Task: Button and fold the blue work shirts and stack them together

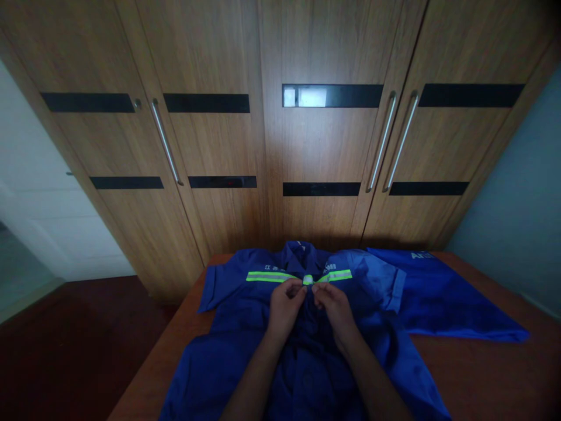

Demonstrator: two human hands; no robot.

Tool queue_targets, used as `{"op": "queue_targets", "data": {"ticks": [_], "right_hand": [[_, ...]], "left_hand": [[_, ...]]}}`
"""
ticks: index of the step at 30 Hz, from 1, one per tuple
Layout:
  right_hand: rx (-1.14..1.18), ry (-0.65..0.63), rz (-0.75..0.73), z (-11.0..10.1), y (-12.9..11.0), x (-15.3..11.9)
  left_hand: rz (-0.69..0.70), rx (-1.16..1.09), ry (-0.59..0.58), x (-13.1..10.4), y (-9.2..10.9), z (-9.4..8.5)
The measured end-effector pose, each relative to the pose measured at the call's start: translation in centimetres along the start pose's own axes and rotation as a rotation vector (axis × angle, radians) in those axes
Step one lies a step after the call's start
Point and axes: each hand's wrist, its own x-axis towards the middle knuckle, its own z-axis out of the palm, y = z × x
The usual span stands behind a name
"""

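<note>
A dark blue short-sleeved work shirt [245, 316] lies front side up, its collar at the far end. A yellow-green reflective strip [267, 276] crosses its chest, with pale lettering above. My left hand [287, 298] pinches the shirt's front at the middle, just under the strip. Opposite it, my right hand [331, 297] pinches the cloth on the other side of the front opening. Between the two hands the fabric is bunched and slightly raised. Whether a button is between the fingers is too small to tell.
The shirt rests on a reddish-brown wooden table [482, 374]. A bright blue folded cloth or bag [456, 304] with pale letters lies at the right, partly beneath the sleeve. Behind stands a wooden wardrobe [315, 146] with metal handles; a white door [65, 222] is at left.
</note>
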Motion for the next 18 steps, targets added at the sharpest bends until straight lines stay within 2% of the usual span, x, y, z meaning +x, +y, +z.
{"op": "queue_targets", "data": {"ticks": [5, 7, 11, 18], "right_hand": [[0.137, -0.106, 0.122, -0.3, 0.4, 0.1], [0.038, -0.128, 0.120, -0.7, 0.7, 0.3], [-0.245, -0.105, 0.072, -1.6, 1.6, 1.0], [-0.633, -0.005, 0.001, -3.0, 3.1, 1.9]], "left_hand": [[0.050, 0.079, 0.019, -0.2, 0.2, 0.0], [0.081, 0.214, 0.012, -0.3, 0.1, 0.0], [0.105, 0.514, -0.092, -0.4, -0.2, -0.3], [0.048, 0.801, -0.155, -1.0, -0.4, -0.9]]}}
